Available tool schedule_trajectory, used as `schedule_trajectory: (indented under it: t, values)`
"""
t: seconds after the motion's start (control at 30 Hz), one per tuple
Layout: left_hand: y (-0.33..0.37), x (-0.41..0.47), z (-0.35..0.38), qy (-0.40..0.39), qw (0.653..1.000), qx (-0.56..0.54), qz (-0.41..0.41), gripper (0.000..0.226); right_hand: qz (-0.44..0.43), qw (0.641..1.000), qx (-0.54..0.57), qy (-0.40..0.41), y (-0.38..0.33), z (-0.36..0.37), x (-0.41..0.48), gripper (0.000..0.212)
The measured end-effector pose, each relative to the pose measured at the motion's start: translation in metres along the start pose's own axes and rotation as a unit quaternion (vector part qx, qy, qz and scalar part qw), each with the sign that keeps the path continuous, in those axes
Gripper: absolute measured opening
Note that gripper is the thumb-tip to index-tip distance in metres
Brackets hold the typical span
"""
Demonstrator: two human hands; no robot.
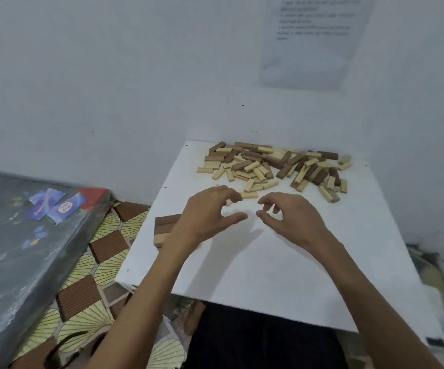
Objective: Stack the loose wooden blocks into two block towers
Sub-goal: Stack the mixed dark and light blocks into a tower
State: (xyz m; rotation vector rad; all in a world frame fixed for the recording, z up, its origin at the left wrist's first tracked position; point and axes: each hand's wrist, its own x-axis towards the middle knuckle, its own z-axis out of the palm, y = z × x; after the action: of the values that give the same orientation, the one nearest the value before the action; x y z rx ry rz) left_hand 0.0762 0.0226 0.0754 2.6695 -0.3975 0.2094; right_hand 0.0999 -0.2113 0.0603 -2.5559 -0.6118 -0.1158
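Observation:
A heap of loose light and dark wooden blocks (274, 165) lies at the far side of the white board (282, 275). A low stack of dark and pale blocks (163, 227) stands at the board's left edge, partly hidden by my left wrist. My left hand (207, 213) hovers over the board's middle, fingers loosely curved, with nothing clearly held. My right hand (286, 215) hovers beside it, fingers curled, thumb and forefinger close together; no block shows between them. One pale block (249, 195) lies just beyond my left fingertips.
The white wall rises directly behind the board, with a printed paper (314, 41) on it. At the left lies a plastic-wrapped mattress (15, 249) on a patterned floor mat (95, 288). My dark-clothed lap sits under the board's near edge.

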Motion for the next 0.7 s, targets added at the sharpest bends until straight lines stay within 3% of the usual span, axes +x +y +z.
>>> schedule_trajectory:
  t: [0.3,0.43,0.53,0.7]
  values:
    - [0.049,0.114,0.095,-0.14,0.99,0.021,0.024,0.04,0.159,0.98,-0.11,-0.051,0.119,-0.04,0.011,0.03]
    - [0.059,0.16,0.117,-0.143,0.989,0.038,0.022,0.041,0.151,0.977,-0.144,-0.046,0.15,-0.047,0.034,0.027]
    - [0.059,0.186,0.127,-0.121,0.99,0.07,0.022,0.058,0.159,0.967,-0.191,-0.056,0.165,-0.041,0.057,0.028]
    - [0.063,0.2,0.142,-0.116,0.989,0.082,-0.031,0.088,0.215,0.959,-0.169,-0.073,0.191,-0.029,0.083,0.053]
